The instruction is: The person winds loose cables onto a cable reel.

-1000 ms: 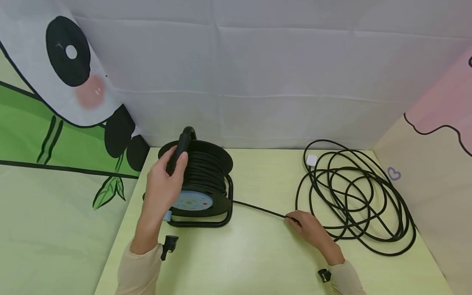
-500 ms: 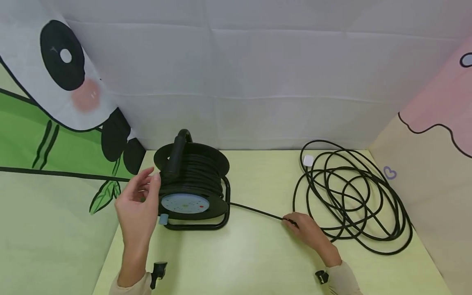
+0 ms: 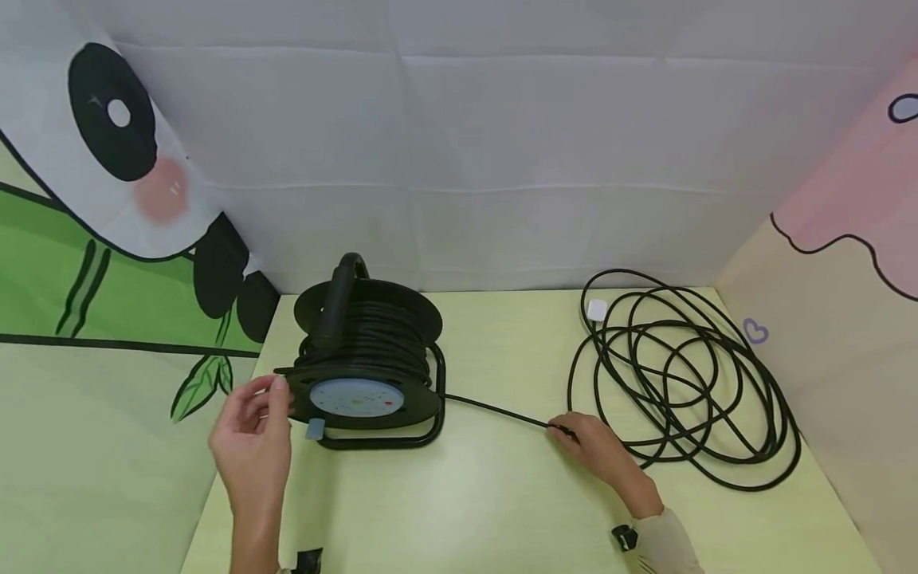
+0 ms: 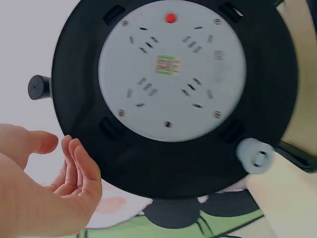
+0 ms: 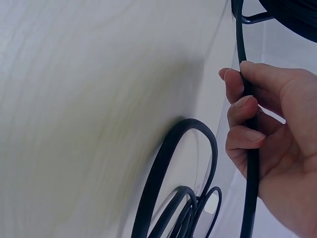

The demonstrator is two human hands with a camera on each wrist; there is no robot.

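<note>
A black cable reel [image 3: 421, 405] stands at the left of the table, with black cable wound on its drum and a light blue socket panel [image 3: 356, 397] on its front. My left hand [image 3: 253, 442] is at the reel's left rim, fingers loosely bent and thumb apart; in the left wrist view the fingertips [image 4: 69, 142] overlap the rim. A pale blue knob [image 4: 255, 155] sits on the front flange. My right hand [image 3: 606, 454] pinches the cable [image 3: 495, 410] between thumb and fingers, right of the reel. The stretch between hand and reel runs nearly straight.
Loose loops of black cable [image 3: 783, 402] spread over the table's right side, with a white plug [image 3: 597, 310] at their upper left. The reel's carrying handle [image 3: 335, 311] rises above the drum. A white cloth wall [image 3: 502, 159] stands behind the table [image 3: 459, 510].
My left hand has let go of the reel's handle and moved down and left to the flange's rim. The right hand keeps its grip on the cable in about the same place.
</note>
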